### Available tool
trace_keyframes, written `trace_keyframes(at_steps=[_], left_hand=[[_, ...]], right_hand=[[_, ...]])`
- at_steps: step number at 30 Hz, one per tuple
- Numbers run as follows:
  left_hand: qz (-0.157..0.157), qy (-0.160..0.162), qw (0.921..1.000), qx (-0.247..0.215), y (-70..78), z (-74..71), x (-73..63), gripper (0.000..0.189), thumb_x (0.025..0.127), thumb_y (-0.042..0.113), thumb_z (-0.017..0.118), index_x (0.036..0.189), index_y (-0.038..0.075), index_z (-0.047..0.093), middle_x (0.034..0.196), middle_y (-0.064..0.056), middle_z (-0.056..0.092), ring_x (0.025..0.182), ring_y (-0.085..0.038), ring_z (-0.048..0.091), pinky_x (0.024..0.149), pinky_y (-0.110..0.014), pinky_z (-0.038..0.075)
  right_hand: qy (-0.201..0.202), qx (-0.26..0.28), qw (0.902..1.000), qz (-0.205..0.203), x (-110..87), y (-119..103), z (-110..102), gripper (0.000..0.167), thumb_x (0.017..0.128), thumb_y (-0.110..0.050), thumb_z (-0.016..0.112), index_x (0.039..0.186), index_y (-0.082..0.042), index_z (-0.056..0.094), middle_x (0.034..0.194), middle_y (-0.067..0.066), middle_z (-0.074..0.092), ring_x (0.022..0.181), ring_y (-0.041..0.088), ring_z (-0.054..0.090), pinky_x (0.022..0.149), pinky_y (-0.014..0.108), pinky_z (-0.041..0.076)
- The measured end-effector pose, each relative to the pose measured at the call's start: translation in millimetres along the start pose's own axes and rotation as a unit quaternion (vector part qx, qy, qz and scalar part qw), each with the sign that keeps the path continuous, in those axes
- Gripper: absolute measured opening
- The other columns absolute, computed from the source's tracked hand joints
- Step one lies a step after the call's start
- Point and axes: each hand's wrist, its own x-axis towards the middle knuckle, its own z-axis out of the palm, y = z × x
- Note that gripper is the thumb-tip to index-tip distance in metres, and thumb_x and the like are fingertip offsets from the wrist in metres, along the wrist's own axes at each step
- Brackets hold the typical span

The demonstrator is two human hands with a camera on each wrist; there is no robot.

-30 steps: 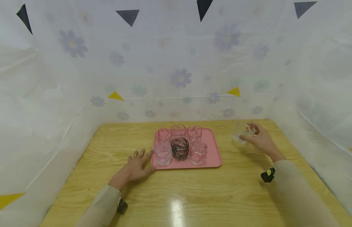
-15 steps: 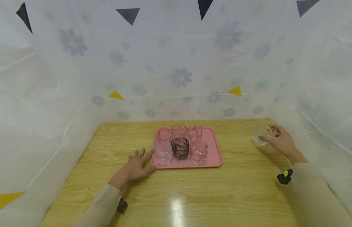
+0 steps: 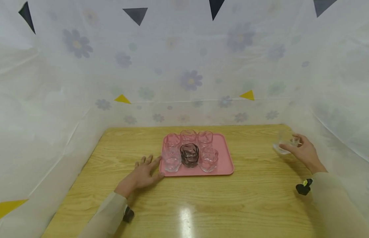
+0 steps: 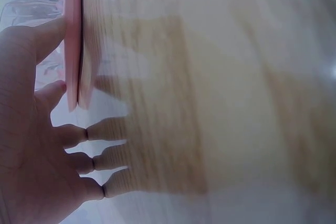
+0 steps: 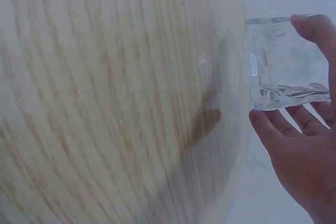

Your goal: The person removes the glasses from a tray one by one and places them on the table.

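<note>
In the head view my right hand [image 3: 306,152] grips a clear drinking glass [image 3: 282,143] at the right side of the table, thumb on one side and fingers on the other. The right wrist view shows the thick base of this glass [image 5: 255,61] pointing at the wooden surface, with a shadow on the wood. My left hand [image 3: 143,173] rests with spread fingers at the left edge of a pink tray [image 3: 224,162]; its thumb and index finger touch the rim. On that tray stand a smoky dark glass [image 3: 189,155] and several see-through glasses around it, including a front-left glass [image 3: 172,160].
The wooden table [image 3: 232,205] runs up to a white flower-printed curtain [image 3: 160,66] behind and at both sides. On the tray, the glasses stand close together toward its left. A small black wrist camera [image 3: 304,187] sits at the right sleeve.
My right hand has carried the clear glass to the right, away from the tray, slowing lately. The left hand stays at the tray's left edge, and the glasses on the tray keep their places.
</note>
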Motion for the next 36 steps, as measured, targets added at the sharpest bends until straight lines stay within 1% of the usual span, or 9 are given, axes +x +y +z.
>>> trace_keyframes(at_steps=[6, 8, 13, 19, 22, 29, 31, 36], left_hand=[[-0.002, -0.002, 1.0000, 0.004, -1.3, 1.7, 1.3, 0.081, 0.104, 0.059, 0.054, 0.169, 0.020, 0.027, 0.170, -0.035, 0.019, 0.155, -0.064, 0.010, 0.120, -0.083, 0.008], [-0.003, -0.003, 1.0000, 0.005, -2.2, 2.0, 2.2, 0.081, 0.104, 0.059, 0.053, 0.169, 0.020, 0.026, 0.170, -0.034, 0.019, 0.155, -0.064, 0.010, 0.120, -0.083, 0.007], [-0.005, -0.006, 1.0000, 0.003, -2.2, 1.5, 2.5, 0.081, 0.103, 0.060, 0.054, 0.169, 0.021, 0.026, 0.171, -0.033, 0.018, 0.156, -0.063, 0.009, 0.121, -0.082, 0.006], [-0.007, -0.007, 1.0000, -0.001, -1.2, 0.9, 1.0, 0.081, 0.104, 0.059, 0.054, 0.169, 0.020, 0.025, 0.171, -0.033, 0.017, 0.156, -0.063, 0.008, 0.121, -0.081, 0.005], [-0.008, -0.008, 0.9999, -0.002, -0.4, 0.6, 0.9, 0.081, 0.104, 0.058, 0.054, 0.169, 0.020, 0.025, 0.171, -0.034, 0.017, 0.156, -0.063, 0.008, 0.122, -0.081, 0.005], [-0.003, -0.010, 0.9999, 0.000, -0.9, 1.5, 2.1, 0.081, 0.104, 0.058, 0.054, 0.169, 0.020, 0.025, 0.170, -0.035, 0.018, 0.155, -0.064, 0.009, 0.120, -0.083, 0.006], [-0.006, -0.013, 0.9999, 0.002, -1.5, 2.0, 2.4, 0.082, 0.104, 0.059, 0.053, 0.170, 0.021, 0.024, 0.171, -0.034, 0.017, 0.156, -0.063, 0.008, 0.121, -0.082, 0.006], [-0.007, -0.008, 0.9999, -0.002, -0.9, 1.2, 1.3, 0.082, 0.104, 0.059, 0.054, 0.169, 0.021, 0.025, 0.171, -0.034, 0.017, 0.156, -0.063, 0.008, 0.121, -0.082, 0.006]], right_hand=[[0.006, 0.001, 1.0000, -0.004, 2.4, 13, -1, 0.099, 0.101, -0.050, 0.067, 0.168, 0.000, 0.013, 0.163, 0.040, 0.024, 0.138, 0.059, 0.031, 0.098, 0.074, 0.039], [0.006, -0.001, 1.0000, -0.001, 2.8, 15, -3, 0.099, 0.101, -0.051, 0.066, 0.168, 0.000, 0.013, 0.164, 0.040, 0.022, 0.138, 0.059, 0.031, 0.098, 0.075, 0.039], [0.006, 0.002, 0.9999, 0.012, 1.0, 17, -8, 0.101, 0.101, -0.052, 0.065, 0.167, 0.002, 0.012, 0.165, 0.042, 0.016, 0.140, 0.062, 0.028, 0.099, 0.076, 0.038], [0.010, 0.005, 0.9999, 0.013, 2.5, 20, -12, 0.101, 0.101, -0.052, 0.064, 0.167, 0.003, 0.011, 0.163, 0.042, 0.018, 0.137, 0.060, 0.029, 0.096, 0.074, 0.039], [0.006, 0.010, 0.9998, 0.016, 4.0, 21, -13, 0.102, 0.101, -0.052, 0.065, 0.167, 0.003, 0.010, 0.164, 0.042, 0.014, 0.139, 0.062, 0.027, 0.097, 0.075, 0.038], [0.003, 0.009, 0.9994, 0.033, 6.2, 25, -13, 0.105, 0.100, -0.055, 0.066, 0.167, 0.003, 0.010, 0.169, 0.041, 0.007, 0.143, 0.065, 0.023, 0.102, 0.078, 0.035], [0.003, 0.007, 0.9994, 0.034, 6.2, 26, -13, 0.105, 0.099, -0.055, 0.066, 0.167, 0.003, 0.010, 0.169, 0.040, 0.007, 0.143, 0.065, 0.023, 0.102, 0.078, 0.035], [0.003, 0.009, 0.9995, 0.032, 6.5, 26, -11, 0.106, 0.099, -0.055, 0.067, 0.167, 0.003, 0.010, 0.169, 0.041, 0.007, 0.143, 0.066, 0.023, 0.102, 0.079, 0.034]])
